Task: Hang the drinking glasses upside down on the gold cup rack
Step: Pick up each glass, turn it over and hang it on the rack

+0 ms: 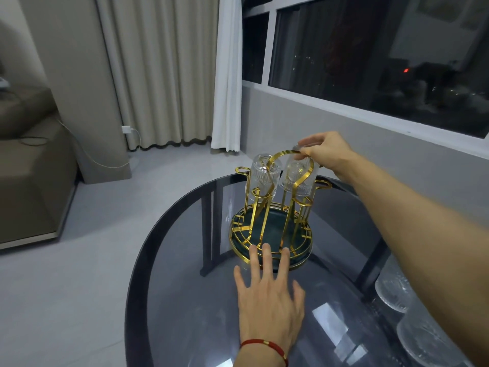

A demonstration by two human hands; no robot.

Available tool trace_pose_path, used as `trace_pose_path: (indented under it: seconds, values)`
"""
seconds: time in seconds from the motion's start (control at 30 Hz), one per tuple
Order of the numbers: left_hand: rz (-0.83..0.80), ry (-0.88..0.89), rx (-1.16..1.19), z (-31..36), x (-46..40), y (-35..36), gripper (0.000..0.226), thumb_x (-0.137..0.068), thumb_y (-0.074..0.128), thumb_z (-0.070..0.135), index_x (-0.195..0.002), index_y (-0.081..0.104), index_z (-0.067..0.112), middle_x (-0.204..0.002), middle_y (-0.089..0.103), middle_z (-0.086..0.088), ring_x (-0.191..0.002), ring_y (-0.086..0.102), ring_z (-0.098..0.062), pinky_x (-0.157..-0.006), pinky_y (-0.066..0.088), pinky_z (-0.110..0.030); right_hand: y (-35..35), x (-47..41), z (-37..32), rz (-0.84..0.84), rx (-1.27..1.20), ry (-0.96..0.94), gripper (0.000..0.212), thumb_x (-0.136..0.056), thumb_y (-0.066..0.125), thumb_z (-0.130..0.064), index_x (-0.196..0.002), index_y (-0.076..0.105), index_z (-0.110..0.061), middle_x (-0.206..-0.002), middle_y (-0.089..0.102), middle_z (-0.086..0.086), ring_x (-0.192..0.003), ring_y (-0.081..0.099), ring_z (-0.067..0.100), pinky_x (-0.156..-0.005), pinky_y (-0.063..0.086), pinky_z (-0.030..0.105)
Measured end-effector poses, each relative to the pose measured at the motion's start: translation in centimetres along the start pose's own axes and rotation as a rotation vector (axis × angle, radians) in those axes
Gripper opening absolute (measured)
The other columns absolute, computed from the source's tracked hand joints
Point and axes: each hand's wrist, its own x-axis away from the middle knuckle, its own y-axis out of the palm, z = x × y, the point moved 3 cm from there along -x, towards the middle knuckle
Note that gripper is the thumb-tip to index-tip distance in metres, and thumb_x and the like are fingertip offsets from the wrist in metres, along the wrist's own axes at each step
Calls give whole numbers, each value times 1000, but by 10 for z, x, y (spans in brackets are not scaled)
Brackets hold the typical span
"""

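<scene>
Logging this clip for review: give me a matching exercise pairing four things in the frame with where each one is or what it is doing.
Things:
1. left hand
2. right hand
3. far-left glass
4. spare glasses

States:
A. on the table's near right, under the forearm
B. hanging upside down, untouched
C. fingertips on the rack's base
D. gripping an upturned glass at the rack's top

Pairs: 1-C, 2-D, 3-B, 4-A

A round smoked-glass counter (185,260) stands on a pale grey tiled floor (79,274) beside a dark night-time window (370,54), with beige pleated curtains (158,70), a white sheer curtain (227,88) and a taupe upholstered sofa (29,181) at left.
</scene>
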Motion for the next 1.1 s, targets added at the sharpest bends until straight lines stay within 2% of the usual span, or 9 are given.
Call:
trace_pose_path:
  seconds: [0.1, 0.23, 0.4, 0.47, 0.63, 0.73, 0.77, 0.93, 1.1]
  values:
    - [16, -2, -7, 1, 0, 1, 64, -89, 39, 54, -150, 43, 34, -155, 47, -9, -147, 35, -36, -107, 39, -68, 0, -2, 4, -48, -18, 47, 35, -84, 81, -15, -119, 75, -13, -110, 74, 2, -120, 60, 26, -98, 54, 47]
    - [18, -4, -16, 1, -1, 2, 64, -89, 41, 54, -150, 44, 33, -154, 48, -9, -146, 36, -36, -106, 39, -69, 2, -4, 6, -165, -79, 106, 44, -81, 83, -10, -123, 73, -14, -119, 71, 8, -110, 63, 23, -81, 54, 36]
    - [21, -9, -20, 0, 0, 4, 64, -91, 43, 52, -152, 40, 33, -158, 43, -10, -149, 30, -37, -109, 35, -69, 6, -6, 10, -297, -110, 176, 24, -95, 68, -5, -117, 76, -11, -121, 72, 12, -107, 66, 24, -74, 53, 31]
    - [36, -7, -22, 0, 0, 4, 64, -93, 42, 52, -154, 36, 33, -160, 39, -10, -151, 25, -37, -111, 32, -69, 8, -5, 13, -303, -129, 173, 22, -101, 62, -10, -116, 78, -12, -125, 72, 14, -111, 65, 25, -78, 53, 32]
    - [50, -6, -14, -1, 1, 4, 64, -95, 35, 50, -157, 28, 36, -164, 32, -8, -154, 15, -34, -116, 25, -67, 10, 8, 19, -186, -219, 138, 32, -110, 47, -23, -124, 73, -12, -127, 72, 13, -124, 63, 28, -90, 52, 35]
    - [18, -8, -10, -2, 1, 4, 65, -96, 30, 51, -158, 18, 38, -168, 22, -6, -156, 4, -31, -119, 18, -64, 1, 26, 20, -116, -217, 111, 37, -111, 40, -21, -139, 61, -8, -139, 64, 10, -132, 58, 26, -112, 47, 43]
    - [17, -12, -8, -2, 1, 3, 64, -96, 30, 51, -158, 18, 38, -168, 21, -5, -156, 4, -31, -119, 18, -63, -4, 34, 19, -74, -192, 98, 39, -112, 38, -22, -142, 59, -8, -141, 63, 12, -132, 58, 25, -114, 47, 43]
    - [17, -5, 7, 2, 4, -3, 64, -96, 35, 50, -157, 23, 36, -168, 22, -5, -155, 7, -30, -117, 22, -61, -31, 116, 9, 162, -231, -36, 27, -108, 45, -19, -123, 68, -21, -120, 68, 1, -116, 66, 20, -100, 57, 40]
    - [5, 41, 55, 7, 8, -13, 60, -95, 44, 49, -153, 34, 34, -167, 23, -4, -153, 12, -29, -117, 22, -59, -33, 239, 14, 65, -273, -212, 36, -99, 55, 3, -101, 74, -27, -102, 77, -6, -89, 74, 10, -80, 63, 33]
